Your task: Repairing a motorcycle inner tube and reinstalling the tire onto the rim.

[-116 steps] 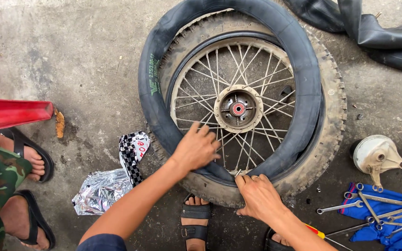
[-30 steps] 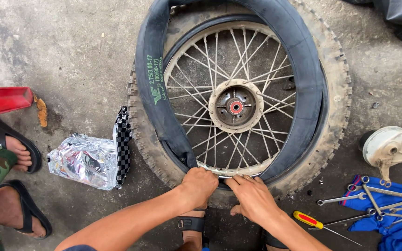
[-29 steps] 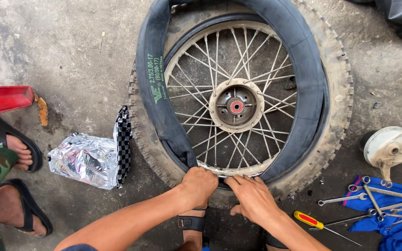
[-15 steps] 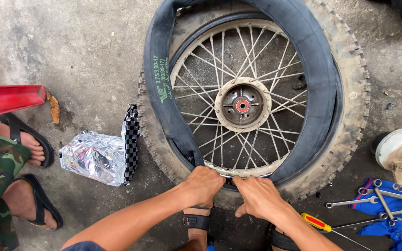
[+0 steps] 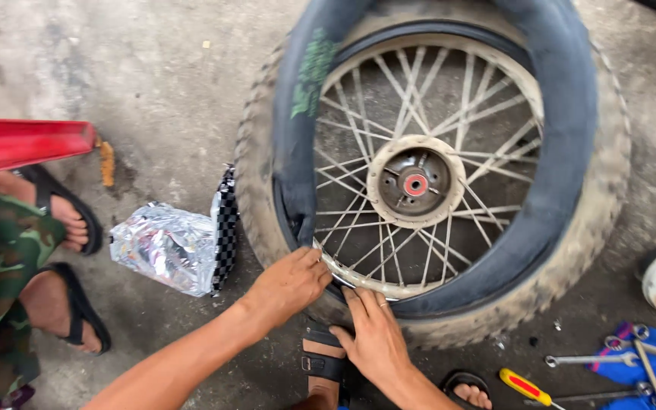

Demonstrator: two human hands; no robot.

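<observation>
One wheel [image 5: 434,182] lies flat on the floor [image 5: 153,68], one tube [image 5: 571,129] looped over its rim. Two hands at the wheel's near edge: left hand [image 5: 288,285] and right hand [image 5: 373,338], fingers together, pressed on rim and tyre. Below right of the wheel: one screwdriver [image 5: 524,386], several spanners [image 5: 582,360]; left of it, one foil bag [image 5: 165,247].

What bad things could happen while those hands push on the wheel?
Fingers could get pinched: the left hand and right hand press right where the black inner tube meets the metal rim. The tube itself could get nipped between the rim and the muddy tyre. A slipping hand might also scrape on the thin spokes just beside the fingertips.
</observation>
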